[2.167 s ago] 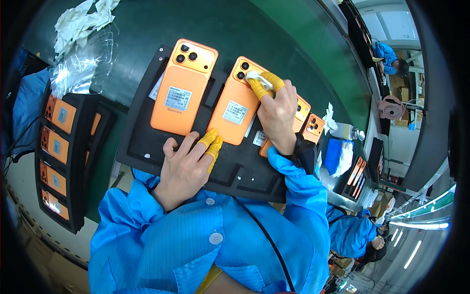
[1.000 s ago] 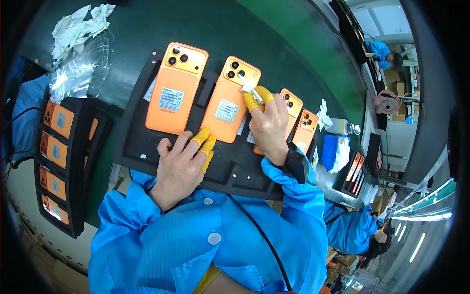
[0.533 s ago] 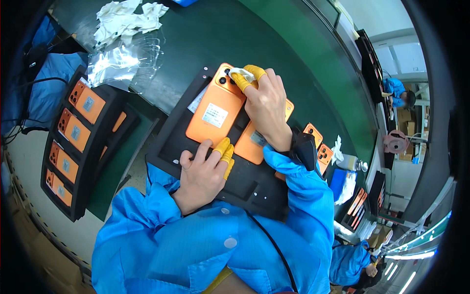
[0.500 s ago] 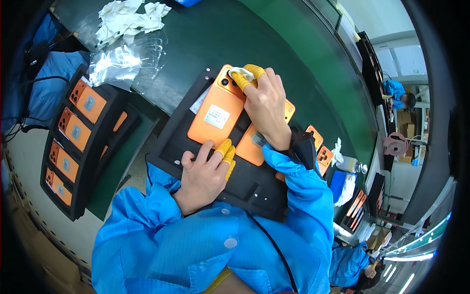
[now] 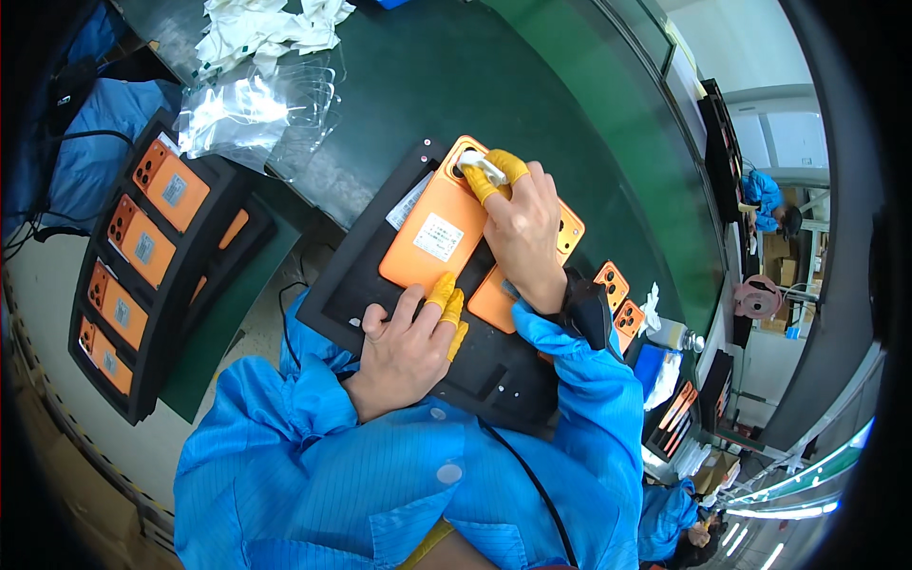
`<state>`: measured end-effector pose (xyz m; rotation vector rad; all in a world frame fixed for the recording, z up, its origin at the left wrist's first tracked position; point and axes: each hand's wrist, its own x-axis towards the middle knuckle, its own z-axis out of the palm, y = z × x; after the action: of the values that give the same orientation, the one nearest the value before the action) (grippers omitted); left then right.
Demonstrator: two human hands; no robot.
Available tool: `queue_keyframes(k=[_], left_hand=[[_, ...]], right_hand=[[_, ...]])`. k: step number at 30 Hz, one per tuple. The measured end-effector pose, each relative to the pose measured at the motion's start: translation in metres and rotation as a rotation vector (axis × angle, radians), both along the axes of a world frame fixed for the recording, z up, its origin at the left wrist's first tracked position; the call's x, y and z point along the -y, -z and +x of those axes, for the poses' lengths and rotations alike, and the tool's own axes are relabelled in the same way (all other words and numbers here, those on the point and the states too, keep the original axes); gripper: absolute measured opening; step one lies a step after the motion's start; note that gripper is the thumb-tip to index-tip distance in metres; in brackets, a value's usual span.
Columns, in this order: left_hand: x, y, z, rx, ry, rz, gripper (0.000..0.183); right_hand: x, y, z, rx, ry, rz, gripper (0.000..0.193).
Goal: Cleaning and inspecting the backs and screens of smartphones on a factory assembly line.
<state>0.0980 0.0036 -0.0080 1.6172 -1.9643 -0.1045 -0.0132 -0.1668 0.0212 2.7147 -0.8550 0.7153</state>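
Orange phone back (image 5: 432, 233) smooth matt; black tray (image 5: 494, 370) matt plastic; crinkled glossy clear film (image 5: 252, 109); green mat (image 5: 494, 76) matt.

You have one view only, from the camera worn on your head, looking steeply down over your chest at the green surface (image 5: 532, 85) from close range. Your blue sleeves (image 5: 285, 446) enter from the lower edge. The fisheye bends the surface's far edge toward the upper right rim, where the room and other workers show small. The black tray (image 5: 380, 256) sits mid-frame, tilted; the black rack (image 5: 180, 313) lies by the surface's left edge.
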Motion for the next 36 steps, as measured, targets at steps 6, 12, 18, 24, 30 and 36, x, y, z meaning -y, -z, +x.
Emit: queue_keyframes(k=[6, 12, 18, 24, 30, 36], left_hand=[[0.000, 0.000, -0.001, 0.003, 0.014, -0.006, 0.018], [0.000, 0.001, 0.000, 0.002, 0.005, -0.013, 0.017], [0.000, -0.001, 0.000, 0.004, 0.017, 0.000, 0.017], [0.001, 0.000, -0.001, -0.025, -0.012, -0.018, 0.014], [0.002, -0.004, -0.003, 0.036, 0.036, 0.012, 0.019], [-0.001, -0.001, 0.003, 0.011, 0.028, 0.020, 0.020]], right_hand=[[0.002, -0.004, 0.002, 0.001, -0.017, -0.042, 0.015], [-0.011, 0.000, 0.001, -0.012, -0.022, -0.023, 0.015], [-0.003, -0.002, -0.003, -0.041, 0.048, -0.076, 0.018], [-0.014, -0.001, -0.014, -0.064, 0.013, -0.039, 0.024], [-0.007, -0.003, -0.012, -0.017, 0.092, -0.054, 0.027], [-0.011, 0.002, -0.016, -0.025, 0.033, -0.026, 0.024]])
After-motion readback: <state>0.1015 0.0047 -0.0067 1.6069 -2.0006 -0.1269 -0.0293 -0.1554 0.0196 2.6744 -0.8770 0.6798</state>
